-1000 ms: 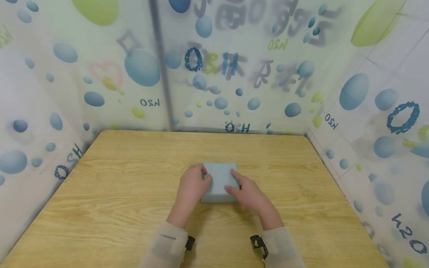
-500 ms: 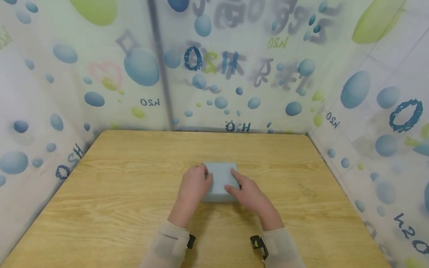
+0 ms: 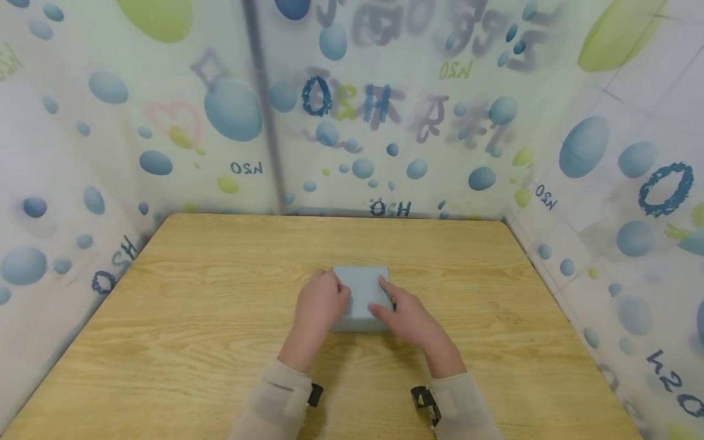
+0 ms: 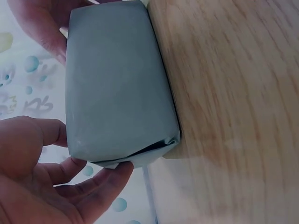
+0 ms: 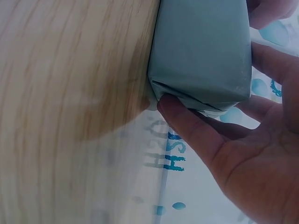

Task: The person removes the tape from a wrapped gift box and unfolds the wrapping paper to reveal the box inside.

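A box wrapped in pale blue-grey paper point(image 3: 364, 293) lies flat on the wooden table in front of me. My left hand point(image 3: 321, 299) grips its left end, the thumb over the top edge. In the left wrist view, fingertips touch a folded paper flap point(image 4: 145, 156) that gapes slightly at that end. My right hand point(image 3: 411, 315) holds the right end, thumb and index finger on the top face. The right wrist view shows a finger point(image 5: 175, 109) pressed against the creased end folds point(image 5: 196, 102). The far side of the box is hidden.
The wooden table point(image 3: 192, 318) stretches around the box on all sides. Walls with blue and green bubble prints point(image 3: 363, 140) stand behind it and to both sides. Black wrist cameras point(image 3: 422, 397) sit at the sleeve cuffs.
My left fingers have curled in further at the box's left end, and that hand has shifted slightly right. The right hand and the box stay nearly still.
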`<state>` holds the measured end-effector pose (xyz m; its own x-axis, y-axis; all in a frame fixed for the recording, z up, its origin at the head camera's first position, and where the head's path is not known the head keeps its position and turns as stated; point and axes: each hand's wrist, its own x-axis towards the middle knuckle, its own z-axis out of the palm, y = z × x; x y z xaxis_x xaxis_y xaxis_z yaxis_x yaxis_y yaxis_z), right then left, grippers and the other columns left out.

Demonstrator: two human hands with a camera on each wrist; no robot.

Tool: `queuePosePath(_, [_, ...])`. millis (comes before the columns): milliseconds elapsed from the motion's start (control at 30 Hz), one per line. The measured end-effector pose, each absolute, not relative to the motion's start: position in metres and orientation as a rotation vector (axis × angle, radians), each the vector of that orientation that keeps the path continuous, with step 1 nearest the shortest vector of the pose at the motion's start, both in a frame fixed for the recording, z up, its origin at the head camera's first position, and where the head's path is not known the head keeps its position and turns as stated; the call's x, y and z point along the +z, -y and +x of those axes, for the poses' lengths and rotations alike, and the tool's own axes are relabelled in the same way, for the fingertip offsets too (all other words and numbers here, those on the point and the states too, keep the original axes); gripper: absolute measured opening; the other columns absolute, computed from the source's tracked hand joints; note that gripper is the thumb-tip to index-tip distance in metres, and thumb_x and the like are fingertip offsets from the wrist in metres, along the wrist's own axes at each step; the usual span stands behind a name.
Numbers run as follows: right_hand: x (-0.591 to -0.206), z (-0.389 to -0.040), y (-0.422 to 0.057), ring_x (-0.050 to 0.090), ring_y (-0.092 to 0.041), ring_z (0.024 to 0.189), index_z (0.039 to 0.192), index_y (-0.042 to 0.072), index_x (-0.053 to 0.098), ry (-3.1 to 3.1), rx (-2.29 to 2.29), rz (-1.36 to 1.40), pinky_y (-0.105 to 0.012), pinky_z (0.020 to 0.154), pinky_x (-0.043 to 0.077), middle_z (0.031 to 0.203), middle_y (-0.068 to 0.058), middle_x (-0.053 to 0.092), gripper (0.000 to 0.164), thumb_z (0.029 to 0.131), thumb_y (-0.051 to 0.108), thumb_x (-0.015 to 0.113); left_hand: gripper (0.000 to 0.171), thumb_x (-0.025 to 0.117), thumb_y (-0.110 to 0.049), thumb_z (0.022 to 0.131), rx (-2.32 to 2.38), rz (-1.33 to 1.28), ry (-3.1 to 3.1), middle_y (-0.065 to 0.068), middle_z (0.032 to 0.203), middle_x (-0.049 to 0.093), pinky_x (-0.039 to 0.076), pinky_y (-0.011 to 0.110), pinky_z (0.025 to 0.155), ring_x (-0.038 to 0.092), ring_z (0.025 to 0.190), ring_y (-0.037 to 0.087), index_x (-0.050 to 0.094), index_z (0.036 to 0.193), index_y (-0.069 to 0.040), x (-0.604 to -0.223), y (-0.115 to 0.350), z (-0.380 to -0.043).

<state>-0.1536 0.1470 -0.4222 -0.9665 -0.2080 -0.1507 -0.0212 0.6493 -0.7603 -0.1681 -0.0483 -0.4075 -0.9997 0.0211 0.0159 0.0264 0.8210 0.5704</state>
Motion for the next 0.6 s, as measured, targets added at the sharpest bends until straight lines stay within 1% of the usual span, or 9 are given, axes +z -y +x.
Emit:
queuePosePath(67, [-0.4219,-0.1541,-0.1465,0.035,-0.041,0.159,0.166,0.007,0.035,-2.642,-1.213,-0.190,-0.058,0.129,0.032,0.169,-0.023,0.037,0.070,0.107,0.032,0.065,0.032,0.057,-0.015,0.100,-1.002,-0.014,2.988,0.017,0.110,0.063,0.042,0.029,0.056,0.053,0.069,0.021,0.055,0.068,-0.011,-0.4084,0.0509,-0.1690])
queuePosePath(133, [-0.4221,-0.1546,-0.1458,0.035,-0.040,0.159,0.166,0.008,0.035,-2.639,-1.210,-0.185,-0.058,0.129,0.032,0.170,-0.022,0.037,0.070,0.107,0.032,0.065,0.028,0.056,-0.015,0.100,-1.071,0.001,2.982,0.017,0.112,0.062,0.043,0.029,0.059,0.054,0.074,0.022,0.057,0.073,-0.009,-0.4088,0.0542,-0.1693])
queuePosePath(267, [-0.4209,-0.1548,-0.1453,0.036,-0.040,0.158,0.166,0.008,0.036,-2.642,-1.203,-0.176,-0.058,0.129,0.033,0.169,-0.023,0.038,0.070,0.107,0.032,0.065,0.023,0.055,-0.013,0.101,-1.152,-0.008,2.974,0.013,0.101,0.060,0.044,0.030,0.062,0.054,0.080,0.023,0.060,0.079,-0.007,-0.4088,0.0589,-0.1691])
queuePosePath(333, [-0.4207,-0.1549,-0.1453,0.036,-0.040,0.158,0.166,0.008,0.036,-2.642,-1.200,-0.175,-0.058,0.129,0.033,0.169,-0.023,0.038,0.070,0.107,0.032,0.065,0.025,0.055,-0.013,0.102,-1.163,-0.011,2.975,0.011,0.095,0.057,0.043,0.030,0.061,0.052,0.079,0.022,0.059,0.078,-0.007,-0.4086,0.0594,-0.1688])
queuePosePath(400, [-0.4204,-0.1548,-0.1454,0.036,-0.040,0.158,0.166,0.008,0.035,-2.638,-1.206,-0.176,-0.058,0.128,0.033,0.169,-0.023,0.038,0.070,0.107,0.032,0.065,0.027,0.055,-0.013,0.102,-1.162,-0.011,2.977,0.008,0.088,0.054,0.041,0.029,0.058,0.050,0.073,0.020,0.056,0.075,-0.009,-0.4084,0.0590,-0.1688])
queuePosePath(500, [-0.4202,-0.1547,-0.1461,0.036,-0.040,0.158,0.166,0.007,0.035,-2.630,-1.216,-0.179,-0.059,0.128,0.034,0.169,-0.024,0.037,0.070,0.107,0.031,0.065,0.032,0.057,-0.012,0.099,-1.140,-0.010,2.971,0.004,0.079,0.048,0.036,0.027,0.053,0.043,0.064,0.017,0.049,0.068,-0.012,-0.4089,0.0571,-0.1691])
queuePosePath(567, [-0.4202,-0.1546,-0.1465,0.035,-0.040,0.158,0.166,0.008,0.034,-2.626,-1.220,-0.177,-0.059,0.128,0.034,0.169,-0.024,0.037,0.071,0.107,0.032,0.065,0.037,0.059,-0.012,0.097,-1.102,-0.015,2.972,0.003,0.074,0.044,0.032,0.027,0.051,0.037,0.059,0.015,0.045,0.063,-0.014,-0.4084,0.0554,-0.1688])
queuePosePath(600, [-0.4204,-0.1547,-0.1467,0.035,-0.040,0.159,0.166,0.008,0.034,-2.626,-1.219,-0.178,-0.059,0.128,0.034,0.170,-0.024,0.037,0.071,0.107,0.032,0.065,0.039,0.060,-0.011,0.095,-1.068,-0.026,2.971,0.003,0.074,0.044,0.032,0.027,0.051,0.036,0.059,0.015,0.044,0.061,-0.014,-0.4084,0.0543,-0.1684])
